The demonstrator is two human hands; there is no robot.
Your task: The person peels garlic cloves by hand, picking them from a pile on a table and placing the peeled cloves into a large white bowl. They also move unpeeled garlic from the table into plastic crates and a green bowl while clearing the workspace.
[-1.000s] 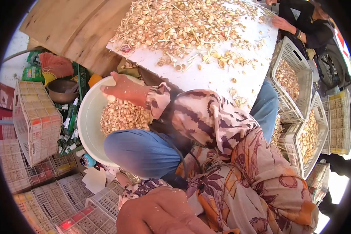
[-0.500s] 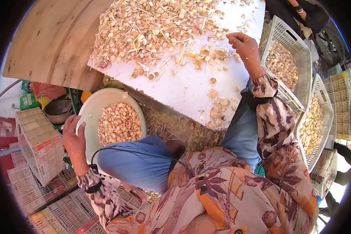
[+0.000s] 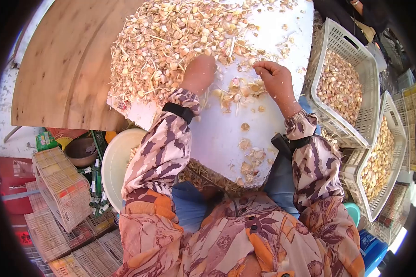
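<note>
White tabletop (image 3: 217, 134) fills the middle, with a wide pile of pale garlic cloves and dry stalks (image 3: 171, 37) at its far side. Left hand (image 3: 198, 74) rests curled at the pile's near edge; whether it holds anything I cannot tell. Right hand (image 3: 272, 78) is pinched narrow over loose papery garlic skins (image 3: 238, 87). Best to rake small batches toward the near edge, keeping peel apart from cloves, judging by the grey plastic crates (image 3: 342, 83) of garlic on the right

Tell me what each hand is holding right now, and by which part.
It cannot be told. The left hand digs into the garlic pile; the right hand curls its fingers over loose cloves, hiding any grip.
</note>
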